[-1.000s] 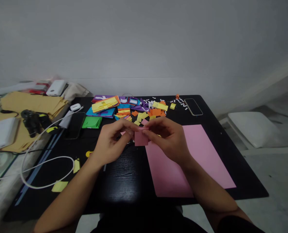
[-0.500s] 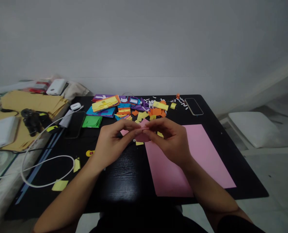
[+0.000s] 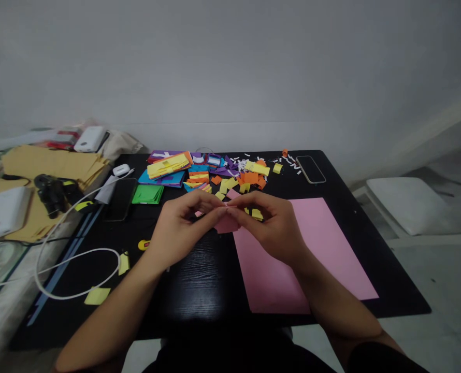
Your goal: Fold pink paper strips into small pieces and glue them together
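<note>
Between my fingertips, above the middle of the black table [image 3: 199, 280], is a small piece of pink paper [image 3: 227, 224]. My left hand [image 3: 186, 223] pinches its left part with thumb and fingers. From the other side my right hand [image 3: 271, 223] pinches the same piece, the two thumbs nearly meeting. The paper's lower part hangs below the thumbs; its upper edge is mostly hidden by my fingers. Under my right hand and forearm lies a large pink sheet [image 3: 331, 243]. Yellow and orange paper scraps [image 3: 251, 178] lie just beyond my hands.
Folded coloured papers [image 3: 168, 166] are stacked at the back, with green ones [image 3: 148, 194] nearer. One phone [image 3: 311, 170] lies back right, another phone [image 3: 119, 199] at left. A white cable [image 3: 78, 251] loops over the left side, near a yellow tape measure [image 3: 143, 245]. A white stool [image 3: 405, 204] stands right.
The pink paper has been bent down between my fingers, so less of it sticks up above them. Both hands stay almost in the same place.
</note>
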